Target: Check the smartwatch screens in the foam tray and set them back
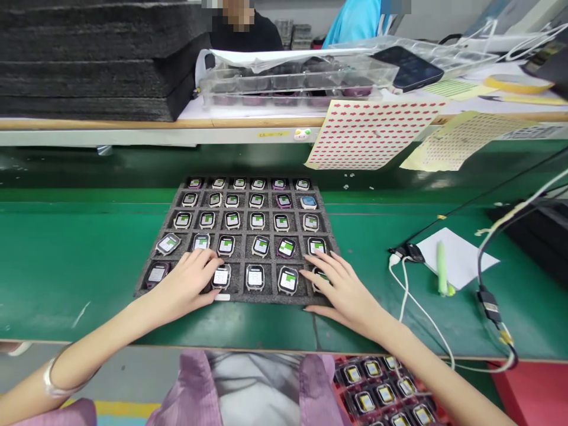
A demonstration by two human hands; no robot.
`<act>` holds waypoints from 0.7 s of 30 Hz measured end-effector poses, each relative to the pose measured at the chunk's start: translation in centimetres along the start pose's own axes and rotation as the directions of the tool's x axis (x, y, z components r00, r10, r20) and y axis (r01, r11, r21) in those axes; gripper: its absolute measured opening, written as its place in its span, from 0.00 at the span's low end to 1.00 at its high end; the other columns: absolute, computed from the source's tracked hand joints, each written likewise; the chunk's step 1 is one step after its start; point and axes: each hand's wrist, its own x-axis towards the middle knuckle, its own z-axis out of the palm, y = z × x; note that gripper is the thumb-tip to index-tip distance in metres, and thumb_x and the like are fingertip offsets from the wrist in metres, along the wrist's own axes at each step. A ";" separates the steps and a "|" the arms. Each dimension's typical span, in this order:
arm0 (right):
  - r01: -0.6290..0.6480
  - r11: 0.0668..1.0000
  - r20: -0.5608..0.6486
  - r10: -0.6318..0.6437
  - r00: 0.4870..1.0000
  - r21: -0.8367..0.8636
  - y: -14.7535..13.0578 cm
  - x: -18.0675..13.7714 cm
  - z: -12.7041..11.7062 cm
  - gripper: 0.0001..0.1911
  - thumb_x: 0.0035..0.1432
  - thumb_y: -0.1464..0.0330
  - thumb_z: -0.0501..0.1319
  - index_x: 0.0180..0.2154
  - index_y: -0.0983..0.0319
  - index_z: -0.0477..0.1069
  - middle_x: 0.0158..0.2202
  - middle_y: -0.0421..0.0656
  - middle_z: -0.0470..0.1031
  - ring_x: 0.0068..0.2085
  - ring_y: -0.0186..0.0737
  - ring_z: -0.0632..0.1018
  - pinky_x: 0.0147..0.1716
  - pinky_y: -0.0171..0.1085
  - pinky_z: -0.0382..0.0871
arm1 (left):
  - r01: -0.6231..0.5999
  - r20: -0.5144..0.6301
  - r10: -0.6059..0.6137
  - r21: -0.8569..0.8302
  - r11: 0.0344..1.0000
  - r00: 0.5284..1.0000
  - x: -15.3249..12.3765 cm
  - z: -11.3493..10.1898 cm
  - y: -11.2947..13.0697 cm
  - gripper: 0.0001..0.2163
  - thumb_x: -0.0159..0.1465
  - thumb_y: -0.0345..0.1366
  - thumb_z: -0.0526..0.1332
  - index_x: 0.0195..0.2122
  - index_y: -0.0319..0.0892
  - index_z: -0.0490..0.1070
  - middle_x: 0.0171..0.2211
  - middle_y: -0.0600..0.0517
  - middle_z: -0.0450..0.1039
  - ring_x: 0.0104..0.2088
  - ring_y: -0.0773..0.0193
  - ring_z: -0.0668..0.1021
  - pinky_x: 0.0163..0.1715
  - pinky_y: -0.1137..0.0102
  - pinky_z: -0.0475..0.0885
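A dark grey foam tray [238,294] lies on the green bench, its square compartments holding several smartwatches with lit screens. My left hand [189,279] reaches over the front left part. Its thumb and fingers bracket a smartwatch [220,276] in the front row, at its lower and upper edges. The watch remains in its compartment and shows a white screen. My right hand [344,289] rests at the front right corner, fingers spread over the last column. It partly covers a smartwatch [320,279] there. Beside it sits another smartwatch [288,280] with a white and green screen.
Black foam trays [89,65] are stacked on the shelf, beside clear plastic trays [293,80] and a phone [408,66]. Sticker sheets [375,135] hang from the shelf edge. Cables [406,284] and a green pen [441,267] lie right. More watches [385,393] are below the bench.
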 end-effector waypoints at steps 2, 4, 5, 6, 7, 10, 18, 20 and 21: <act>0.020 0.999 0.011 -0.020 1.000 0.032 1.1 0.0 0.0 0.28 0.56 0.60 0.65 0.56 0.62 0.64 0.61 0.56 0.61 0.64 0.58 0.55 0.58 0.62 0.53 | 0.006 -0.001 -0.006 0.026 1.000 1.000 -0.1 0.3 -0.1 0.14 0.62 0.35 0.55 0.50 0.41 0.64 0.47 0.43 0.66 0.47 0.50 0.69 0.44 0.57 0.67; 0.016 0.999 0.027 -0.018 0.999 0.051 2.1 -0.1 -0.4 0.27 0.57 0.61 0.64 0.56 0.61 0.63 0.61 0.55 0.60 0.65 0.57 0.54 0.59 0.62 0.51 | 0.006 -0.012 -0.005 0.051 0.999 1.000 0.2 0.5 0.2 0.13 0.63 0.35 0.55 0.49 0.40 0.64 0.47 0.43 0.66 0.46 0.50 0.69 0.43 0.58 0.67; 0.006 0.998 0.034 -0.008 0.999 0.056 2.5 -0.2 -0.7 0.27 0.58 0.62 0.64 0.57 0.60 0.63 0.62 0.54 0.59 0.65 0.57 0.54 0.59 0.62 0.50 | 0.004 -0.016 -0.003 0.065 0.998 1.000 0.3 0.6 0.4 0.13 0.63 0.35 0.55 0.48 0.40 0.65 0.46 0.43 0.67 0.46 0.49 0.69 0.42 0.58 0.66; -0.002 0.998 0.038 0.000 0.999 0.064 2.6 -0.2 -1.0 0.27 0.58 0.62 0.64 0.57 0.60 0.63 0.62 0.54 0.59 0.65 0.57 0.54 0.59 0.62 0.50 | 0.003 -0.017 -0.002 0.081 0.997 1.000 0.6 0.6 0.6 0.12 0.63 0.34 0.56 0.48 0.39 0.65 0.46 0.42 0.67 0.46 0.49 0.70 0.41 0.59 0.66; -0.004 0.997 0.040 0.001 0.999 0.077 2.6 -0.2 -1.4 0.27 0.58 0.61 0.64 0.57 0.60 0.63 0.62 0.54 0.59 0.65 0.57 0.54 0.59 0.62 0.50 | 0.005 -0.014 -0.004 0.101 0.995 1.000 0.8 0.7 0.8 0.12 0.62 0.34 0.57 0.47 0.39 0.65 0.45 0.42 0.67 0.45 0.49 0.70 0.41 0.59 0.67; 0.034 0.991 0.021 -0.037 0.999 0.132 1.5 1.0 -2.3 0.24 0.59 0.60 0.63 0.55 0.60 0.65 0.62 0.54 0.59 0.65 0.57 0.53 0.59 0.62 0.52 | 0.011 0.010 -0.013 0.175 0.985 1.000 1.7 0.9 1.2 0.11 0.60 0.33 0.60 0.43 0.36 0.66 0.43 0.41 0.66 0.44 0.47 0.70 0.40 0.58 0.67; 0.110 0.994 0.090 -0.110 0.990 0.012 -3.6 9.2 -1.4 0.18 0.55 0.64 0.66 0.43 0.69 0.73 0.57 0.60 0.64 0.61 0.63 0.60 0.57 0.56 0.58 | -0.027 -0.041 0.028 0.036 0.999 0.999 2.2 0.8 0.4 0.12 0.56 0.34 0.65 0.40 0.38 0.65 0.39 0.44 0.65 0.41 0.50 0.71 0.39 0.59 0.69; 0.126 0.992 0.134 -0.122 0.983 -0.017 -4.2 10.6 -0.8 0.19 0.52 0.64 0.69 0.41 0.72 0.74 0.55 0.63 0.65 0.59 0.64 0.63 0.56 0.55 0.60 | -0.023 -0.117 0.013 -0.090 0.996 0.993 1.9 0.8 0.2 0.13 0.57 0.34 0.64 0.42 0.38 0.65 0.42 0.43 0.67 0.43 0.51 0.72 0.42 0.60 0.70; 0.134 0.991 0.145 -0.128 0.981 -0.029 -4.3 11.1 -0.6 0.20 0.51 0.64 0.69 0.40 0.73 0.74 0.55 0.64 0.65 0.58 0.64 0.64 0.55 0.55 0.61 | -0.019 -0.160 -0.006 -0.153 0.988 0.987 1.7 0.7 0.2 0.14 0.57 0.35 0.64 0.43 0.38 0.65 0.43 0.43 0.67 0.44 0.52 0.73 0.44 0.60 0.71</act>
